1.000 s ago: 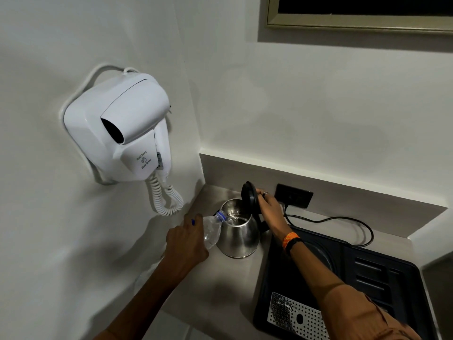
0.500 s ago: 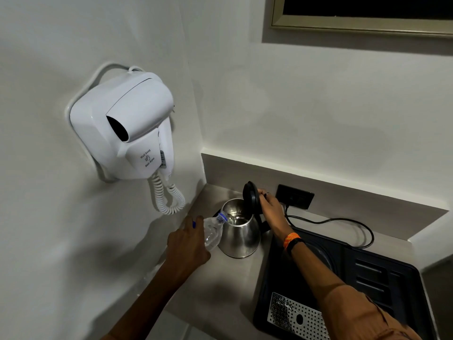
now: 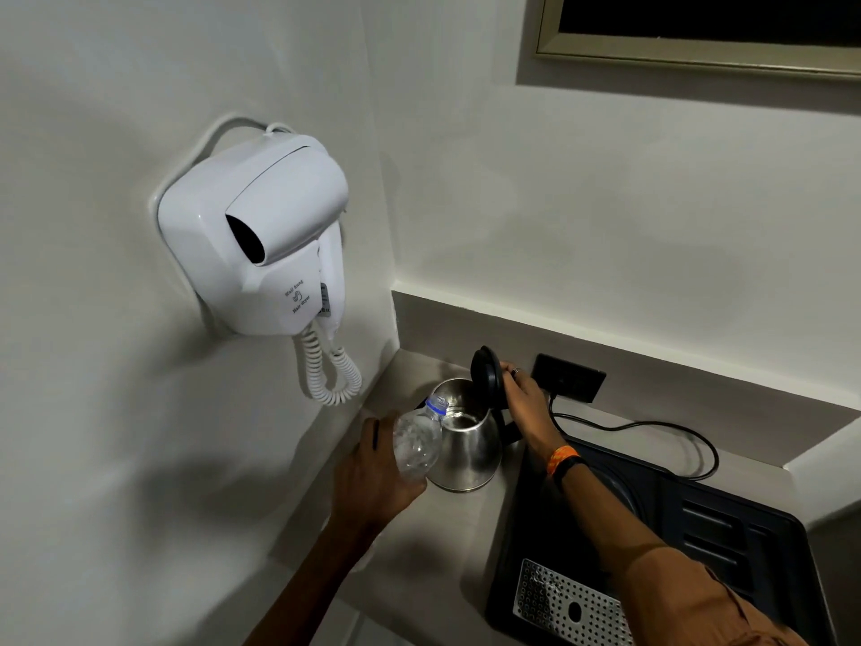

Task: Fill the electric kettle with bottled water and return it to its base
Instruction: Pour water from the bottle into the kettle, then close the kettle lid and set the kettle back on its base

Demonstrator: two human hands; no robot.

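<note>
My left hand (image 3: 377,477) has its fingers wrapped round the clear water bottle (image 3: 417,440), tilted so its blue-ringed neck sits over the open mouth of the steel kettle (image 3: 466,442). The kettle stands upright on the grey bench (image 3: 447,543), just left of the black tray (image 3: 727,543) and not on it. My right hand (image 3: 526,403) rests its fingers on the raised black lid (image 3: 484,373), holding it upright, and a white hair dryer (image 3: 261,244) hangs on the wall to the left.
</note>
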